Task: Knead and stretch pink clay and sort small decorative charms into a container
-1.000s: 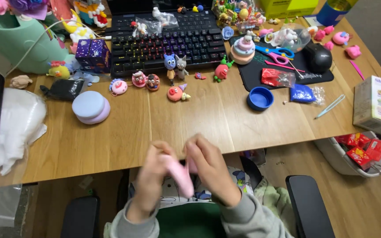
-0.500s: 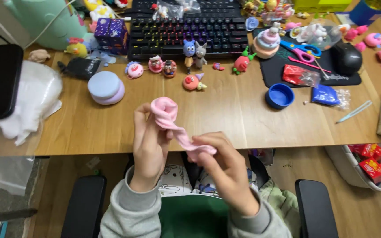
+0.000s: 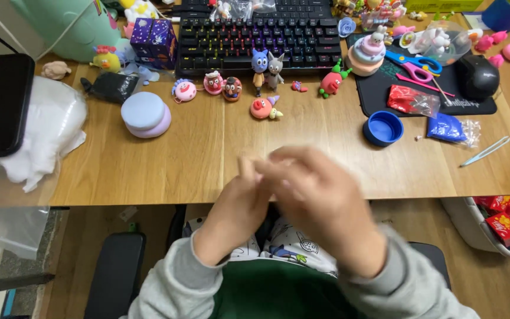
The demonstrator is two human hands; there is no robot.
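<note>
Right at the desk edge (image 3: 149, 198), blurred left hand (image 3: 237, 207) and right hand (image 3: 320, 201) pressed together; clay hidden, grip unclear

Hands pressed together over desk edge, blurred.

Left hand (image 3: 240, 204) and right hand (image 3: 320, 198) meet at lower centre of frame, fingers touching; motion blur hides whatever is between them. Grey sleeves below. Wooden desk (image 3: 208, 153) above: dark keyboard (image 3: 255, 38) top centre, row of small clay figures (image 3: 267, 68) just below it, blue cup (image 3: 383, 127) right of centre, lilac round case (image 3: 146, 114) left, scissors (image 3: 411, 64) upper right.
</note>
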